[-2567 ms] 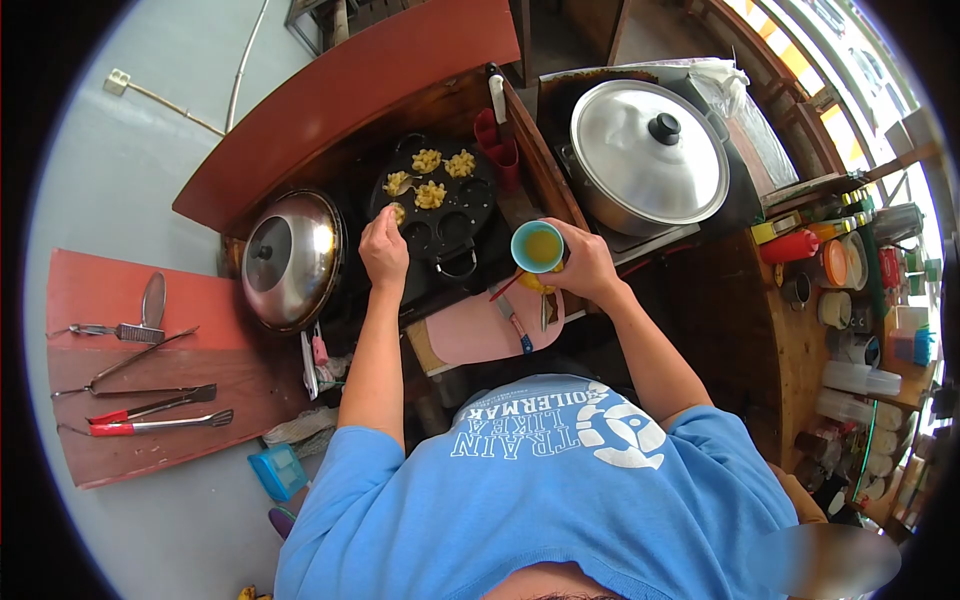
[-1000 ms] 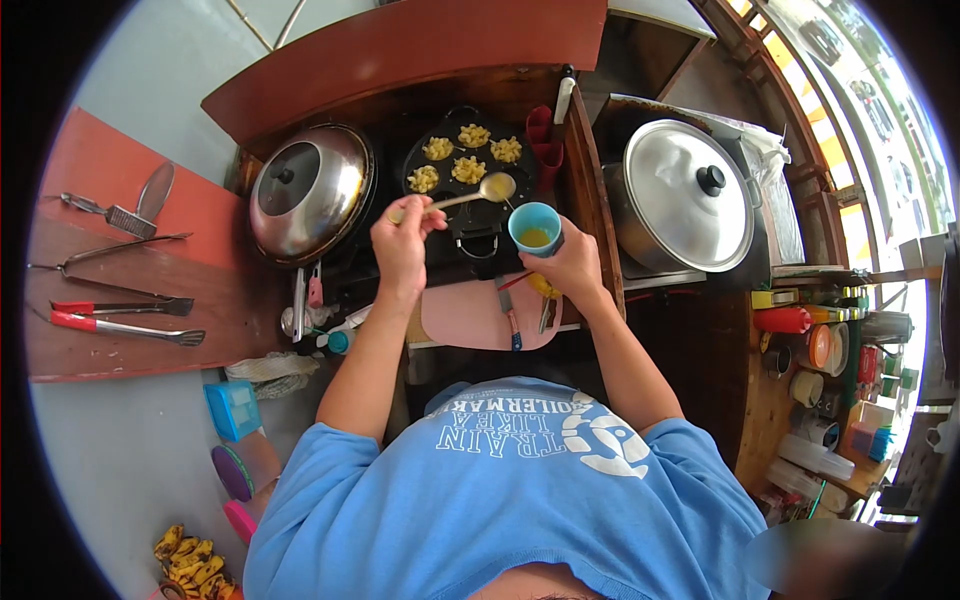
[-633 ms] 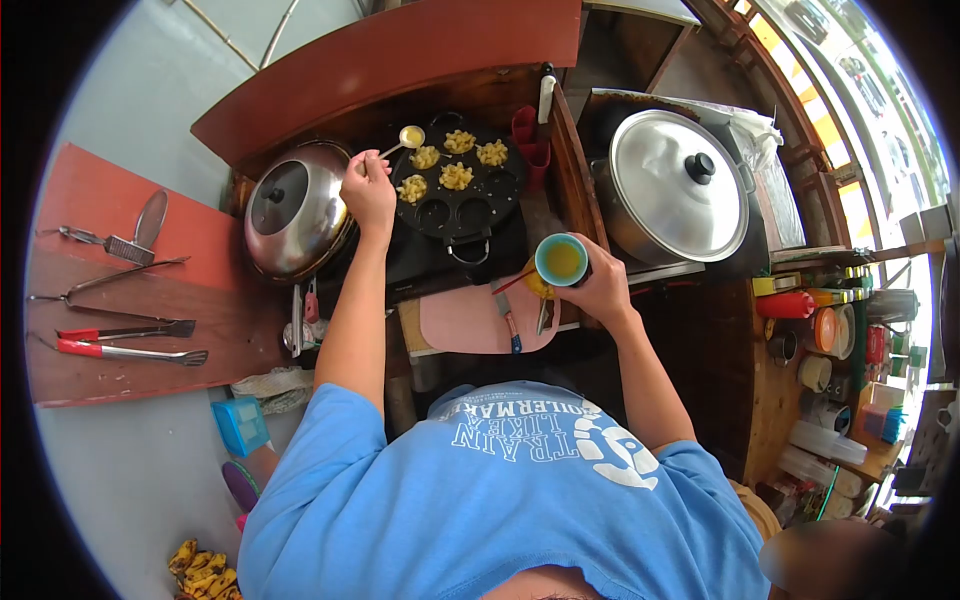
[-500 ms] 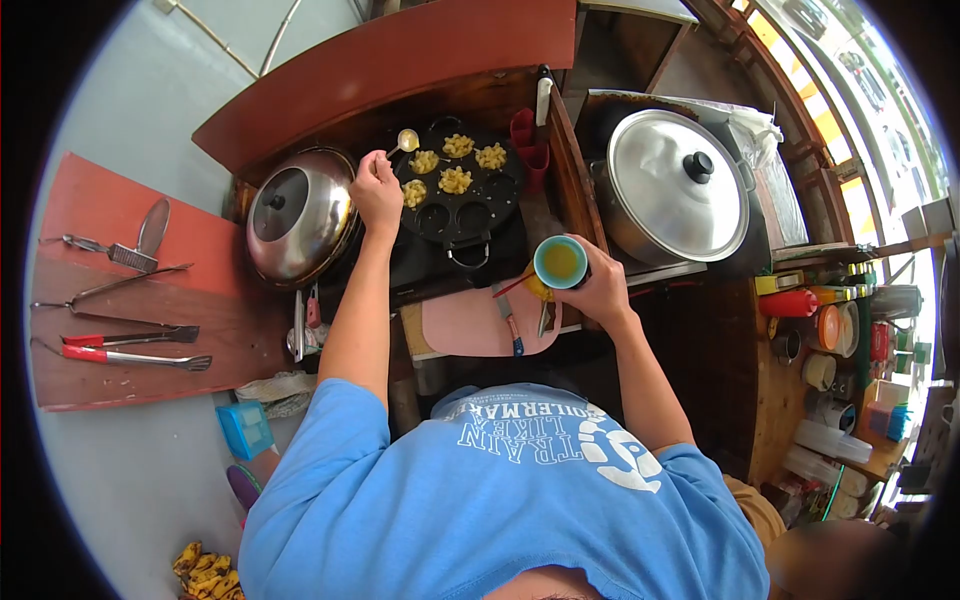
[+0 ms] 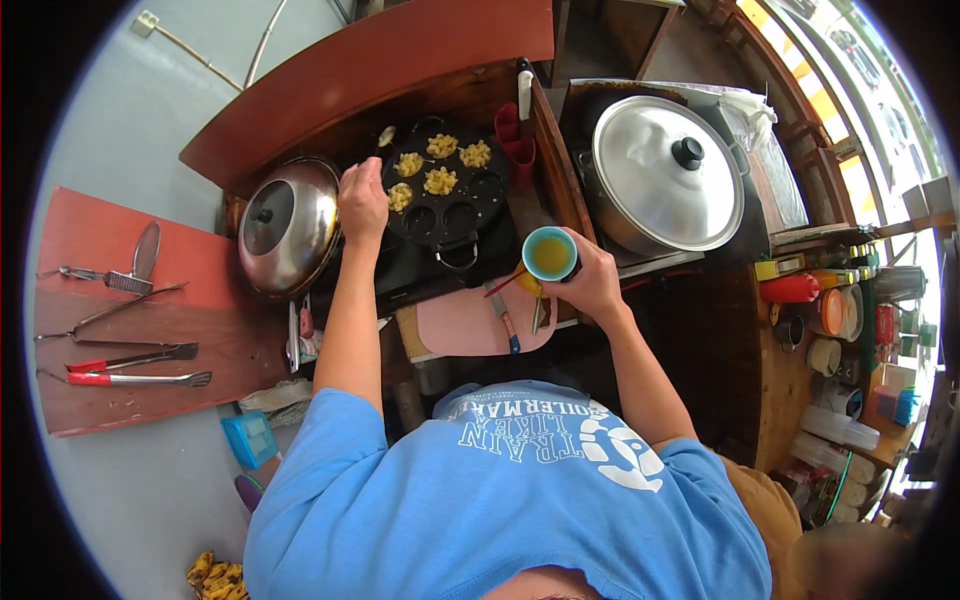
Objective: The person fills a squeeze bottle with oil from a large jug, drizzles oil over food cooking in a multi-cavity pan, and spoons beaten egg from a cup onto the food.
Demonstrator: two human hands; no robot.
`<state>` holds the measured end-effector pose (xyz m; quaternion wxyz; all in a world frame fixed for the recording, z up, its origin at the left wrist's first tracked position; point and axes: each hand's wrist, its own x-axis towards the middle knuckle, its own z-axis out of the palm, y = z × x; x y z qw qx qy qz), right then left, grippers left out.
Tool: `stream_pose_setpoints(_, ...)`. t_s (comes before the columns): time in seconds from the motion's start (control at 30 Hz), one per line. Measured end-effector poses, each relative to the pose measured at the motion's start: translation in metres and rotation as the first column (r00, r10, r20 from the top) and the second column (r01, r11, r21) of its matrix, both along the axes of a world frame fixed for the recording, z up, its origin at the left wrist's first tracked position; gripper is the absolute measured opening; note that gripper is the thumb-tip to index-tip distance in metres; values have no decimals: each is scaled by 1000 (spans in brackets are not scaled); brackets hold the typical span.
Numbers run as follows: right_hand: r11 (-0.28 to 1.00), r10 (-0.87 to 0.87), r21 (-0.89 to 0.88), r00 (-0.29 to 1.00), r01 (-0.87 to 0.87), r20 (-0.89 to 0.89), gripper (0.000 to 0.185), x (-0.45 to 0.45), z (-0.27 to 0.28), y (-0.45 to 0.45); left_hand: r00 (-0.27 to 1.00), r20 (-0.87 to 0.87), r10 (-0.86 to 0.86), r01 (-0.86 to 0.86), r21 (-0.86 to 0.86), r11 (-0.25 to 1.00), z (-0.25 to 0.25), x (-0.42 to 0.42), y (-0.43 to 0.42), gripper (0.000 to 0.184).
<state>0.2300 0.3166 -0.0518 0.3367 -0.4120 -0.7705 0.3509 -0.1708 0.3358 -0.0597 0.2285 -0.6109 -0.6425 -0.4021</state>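
My left hand [image 5: 363,200] is closed on the handle of a small spoon [image 5: 387,134], whose bowl is over the upper left edge of a dark round pan [image 5: 459,216] with hollows. Several mounds of yellow pieces [image 5: 440,181] fill some hollows; front hollows hold none. My right hand [image 5: 592,277] grips a light blue cup [image 5: 527,253] of yellowish liquid, held to the right of the pan. Below the cup lie a pink cutting board [image 5: 455,325] and a knife [image 5: 507,328] with a dark blue handle end.
A domed lid [image 5: 318,205] covers a pan at left. At right stands a large lidded pot [image 5: 640,190]. Tongs [image 5: 140,379] and a grater [image 5: 130,283] are on the red board at far left. A red holder [image 5: 517,155] sits behind the pan. Shelves with bottles line the right.
The spoon has turned, so its bowl looks narrower, and it sits slightly farther back relative to the pan. The cup stays in my right hand. The whole view has shifted slightly.
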Motion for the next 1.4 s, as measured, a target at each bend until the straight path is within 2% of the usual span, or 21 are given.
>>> stream_pose_setpoints(0.07,1000,9,-21,1000,-9,0,72,0,-1,0,994,-102,-43,29,-137,990,-5,0,-3,15)
stream_pose_setpoints(0.13,1000,12,3,1000,-12,-8,72,0,-2,1,995,-92,-48,34,-145,989,-2,2,-8,15)
stream_pose_setpoints(0.2,1000,12,-3,1000,-12,-3,73,2,-6,1,999,-27,47,-50,-145,988,4,11,-18,14)
stream_pose_setpoints(0.27,1000,21,-5,1000,-21,1,73,2,-7,2,997,-37,74,-79,-143,987,6,18,-31,13)
stream_pose_setpoints(0.33,1000,21,0,1000,-21,-9,74,2,-6,1,994,26,110,-100,-254,962,0,23,-43,11)
stream_pose_setpoints(0.37,1000,24,1,1000,-24,-11,74,2,-6,1,997,40,62,-49,-274,960,-7,22,-46,10)
stream_pose_setpoints(0.47,1000,29,11,1000,-29,0,75,3,-7,2,999,25,29,-23,-204,979,-14,29,-59,12)
stream_pose_setpoints(0.63,998,55,23,998,-55,20,76,4,-11,0,995,16,96,-91,-204,975,-34,24,-69,16)
stream_pose_setpoints(0.7,997,70,38,997,-70,20,75,5,-9,0,968,170,184,-171,-87,981,-48,21,-69,21)
stream_pose_setpoints(0.73,996,72,45,997,-73,23,74,5,-7,-1,967,170,188,-177,-81,981,-44,25,-69,21)
stream_pose_setpoints(0.77,996,78,48,997,-80,24,74,6,-4,-1,862,437,256,-236,-99,967,-41,30,-70,23)
stream_pose_setpoints(0.8,996,81,30,996,-82,33,72,5,-2,-2,681,668,300,-289,-132,948,-38,34,-72,25)
stream_pose_setpoints(0.83,996,84,12,996,-84,42,71,5,1,-2,435,883,180,-284,-55,957,-35,34,-69,26)
stream_pose_setpoints(0.87,996,92,15,995,-92,45,71,4,0,-3,431,884,181,-292,-53,955,-33,36,-73,26)
stream_pose_setpoints(0.93,998,52,26,997,-53,56,68,1,-2,-2,108,991,-77,-258,103,961,-19,43,-82,25)
stream_pose_setpoints(1.0,997,68,22,997,-69,44,68,-5,-1,1,59,990,-129,-247,140,959,13,74,-98,23)
stream_pose_setpoints(1.07,996,88,18,996,-88,33,68,-12,3,5,-21,968,-249,-108,245,963,43,109,-119,22)
stream_pose_setpoints(1.13,991,121,53,992,-123,27,65,-21,15,10,30,956,-292,67,290,955,52,135,-138,22)
stream_pose_setpoints(1.23,978,177,104,984,-179,24,69,-38,20,17,390,903,-182,221,100,970,63,169,-155,23)
stream_pose_setpoints(1.33,958,248,139,967,-252,52,76,-55,31,18,727,677,-113,224,-78,971,62,184,-160,22)
stream_pose_setpoints(1.4,929,274,246,960,-278,52,75,-66,36,18,869,457,-188,220,-17,975,47,178,-155,19)
